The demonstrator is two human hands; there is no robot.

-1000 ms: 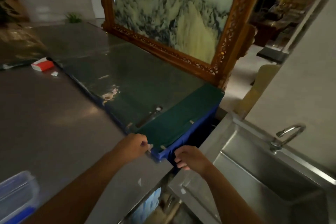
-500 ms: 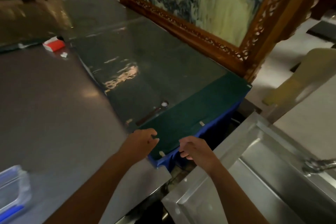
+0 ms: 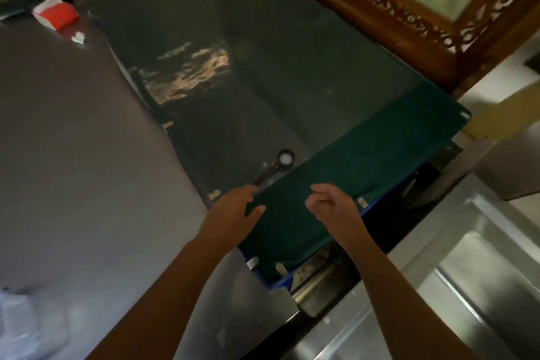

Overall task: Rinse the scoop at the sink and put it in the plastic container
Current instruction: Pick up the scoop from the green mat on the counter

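A dark long-handled scoop [image 3: 273, 168] lies on the glass top of a blue-framed case, its round bowl holding something white. My left hand [image 3: 233, 213] hovers just below the handle's end, fingers apart and curled, holding nothing. My right hand [image 3: 331, 204] floats over the green cloth [image 3: 365, 161] that covers the case's near end, fingers loosely curled and empty. The steel sink [image 3: 467, 286] shows at the lower right. A clear plastic container [image 3: 17, 327] is a blur in the bottom left corner.
A grey steel counter [image 3: 73, 155] fills the left side. A red and white box [image 3: 55, 13] sits at its far end. A carved wooden frame [image 3: 409, 17] stands behind the glass case. A dark gap separates the case from the sink.
Both hands have let go of the cloth's near edge and lifted forward over it. The left hand has moved toward the scoop's handle. The camera has tilted further down.
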